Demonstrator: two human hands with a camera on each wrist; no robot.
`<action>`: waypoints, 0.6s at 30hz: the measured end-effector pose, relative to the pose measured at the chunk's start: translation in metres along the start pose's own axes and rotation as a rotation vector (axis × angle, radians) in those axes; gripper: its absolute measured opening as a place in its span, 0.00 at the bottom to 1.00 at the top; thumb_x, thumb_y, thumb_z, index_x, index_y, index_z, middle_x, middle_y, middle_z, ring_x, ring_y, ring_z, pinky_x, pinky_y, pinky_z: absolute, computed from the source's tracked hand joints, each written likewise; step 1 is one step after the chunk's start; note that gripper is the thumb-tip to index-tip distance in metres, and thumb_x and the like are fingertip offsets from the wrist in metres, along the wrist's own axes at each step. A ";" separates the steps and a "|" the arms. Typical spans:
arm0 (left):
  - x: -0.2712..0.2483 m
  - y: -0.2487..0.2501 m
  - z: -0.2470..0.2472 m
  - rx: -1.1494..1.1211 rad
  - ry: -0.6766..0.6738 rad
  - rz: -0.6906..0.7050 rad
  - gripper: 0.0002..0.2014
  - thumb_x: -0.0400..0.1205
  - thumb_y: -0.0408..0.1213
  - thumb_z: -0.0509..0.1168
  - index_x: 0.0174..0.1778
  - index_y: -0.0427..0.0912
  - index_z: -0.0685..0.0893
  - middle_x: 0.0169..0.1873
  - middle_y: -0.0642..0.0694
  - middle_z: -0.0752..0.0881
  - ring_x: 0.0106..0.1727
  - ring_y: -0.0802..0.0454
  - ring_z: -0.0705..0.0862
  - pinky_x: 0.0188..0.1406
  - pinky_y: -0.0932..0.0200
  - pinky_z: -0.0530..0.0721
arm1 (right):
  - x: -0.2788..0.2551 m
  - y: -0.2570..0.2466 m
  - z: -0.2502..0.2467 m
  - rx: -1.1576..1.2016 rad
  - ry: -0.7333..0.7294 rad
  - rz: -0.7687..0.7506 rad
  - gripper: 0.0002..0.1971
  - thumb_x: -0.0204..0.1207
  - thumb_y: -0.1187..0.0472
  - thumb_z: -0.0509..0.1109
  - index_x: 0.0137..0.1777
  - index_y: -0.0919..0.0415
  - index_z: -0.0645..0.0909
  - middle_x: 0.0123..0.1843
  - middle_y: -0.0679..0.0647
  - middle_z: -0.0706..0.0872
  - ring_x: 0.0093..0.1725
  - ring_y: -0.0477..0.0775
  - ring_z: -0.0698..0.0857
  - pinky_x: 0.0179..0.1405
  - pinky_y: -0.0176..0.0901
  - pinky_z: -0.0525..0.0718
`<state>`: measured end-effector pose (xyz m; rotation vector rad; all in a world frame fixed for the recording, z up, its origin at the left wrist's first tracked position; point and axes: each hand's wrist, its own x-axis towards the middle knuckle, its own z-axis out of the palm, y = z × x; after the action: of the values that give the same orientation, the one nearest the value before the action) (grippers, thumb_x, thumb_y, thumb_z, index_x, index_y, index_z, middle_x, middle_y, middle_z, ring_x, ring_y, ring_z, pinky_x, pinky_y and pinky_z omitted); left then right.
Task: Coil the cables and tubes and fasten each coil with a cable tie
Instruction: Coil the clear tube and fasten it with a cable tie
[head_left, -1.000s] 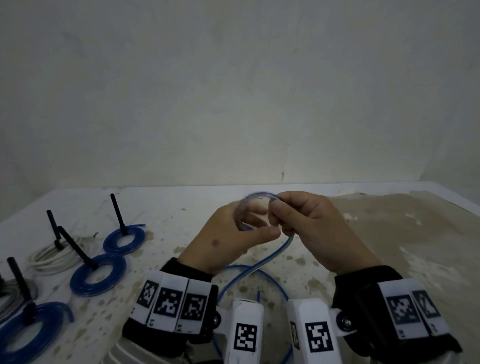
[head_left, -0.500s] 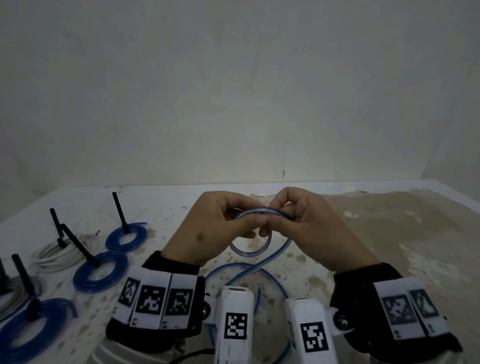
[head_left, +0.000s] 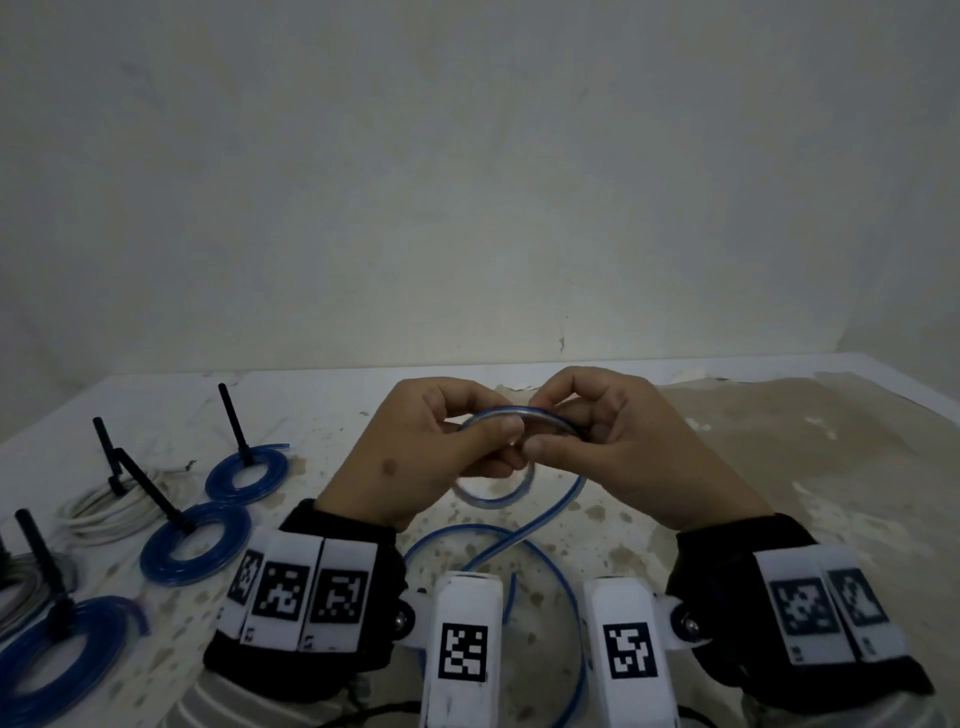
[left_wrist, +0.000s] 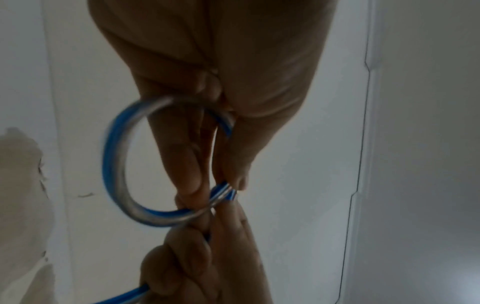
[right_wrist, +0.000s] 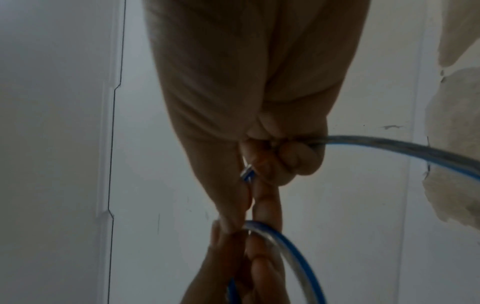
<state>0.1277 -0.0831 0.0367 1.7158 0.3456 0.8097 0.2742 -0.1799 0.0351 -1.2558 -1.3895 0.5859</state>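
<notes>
A clear blue tube (head_left: 519, 415) forms one small loop between my two hands, held above the table. My left hand (head_left: 441, 441) pinches the loop (left_wrist: 116, 164) between thumb and fingers. My right hand (head_left: 582, 431) grips the tube (right_wrist: 389, 146) just beside it, thumb against the left thumb. From the right hand the loose tube (head_left: 545, 519) runs down and curls on the table toward me. The cut end (left_wrist: 223, 191) of the tube shows between the fingertips in the left wrist view.
At the left lie several tied blue tube coils (head_left: 247, 475) (head_left: 195, 543) (head_left: 47, 654) and a white cable coil (head_left: 111, 506), each with a black cable-tie tail (head_left: 231, 415) sticking up. The stained tabletop (head_left: 779, 441) meets a wall behind.
Both hands have turned the small loop from upright behind the fingers to hanging down between them. The hands have shifted slightly left and stay pressed together.
</notes>
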 end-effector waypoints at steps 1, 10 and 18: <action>0.000 0.000 -0.001 -0.041 0.012 -0.002 0.07 0.68 0.35 0.69 0.38 0.38 0.87 0.26 0.44 0.89 0.29 0.53 0.88 0.31 0.66 0.85 | 0.000 0.000 -0.001 0.026 -0.004 -0.001 0.05 0.70 0.71 0.73 0.44 0.65 0.81 0.40 0.63 0.91 0.40 0.57 0.89 0.47 0.45 0.86; 0.004 -0.005 0.004 -0.099 0.051 0.012 0.07 0.77 0.24 0.64 0.38 0.36 0.86 0.26 0.45 0.89 0.31 0.54 0.88 0.35 0.65 0.86 | 0.003 0.000 -0.012 -0.075 0.121 -0.026 0.04 0.74 0.64 0.70 0.38 0.62 0.82 0.28 0.52 0.88 0.27 0.54 0.74 0.28 0.39 0.70; 0.009 -0.011 0.011 -0.363 0.177 -0.041 0.08 0.79 0.25 0.60 0.39 0.30 0.84 0.30 0.43 0.89 0.32 0.55 0.87 0.34 0.68 0.85 | 0.005 0.004 0.003 -0.220 0.018 0.032 0.08 0.77 0.57 0.68 0.46 0.58 0.87 0.29 0.52 0.86 0.27 0.44 0.77 0.27 0.33 0.72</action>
<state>0.1435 -0.0827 0.0285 1.2995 0.3294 0.9347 0.2740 -0.1731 0.0328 -1.4567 -1.4511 0.4507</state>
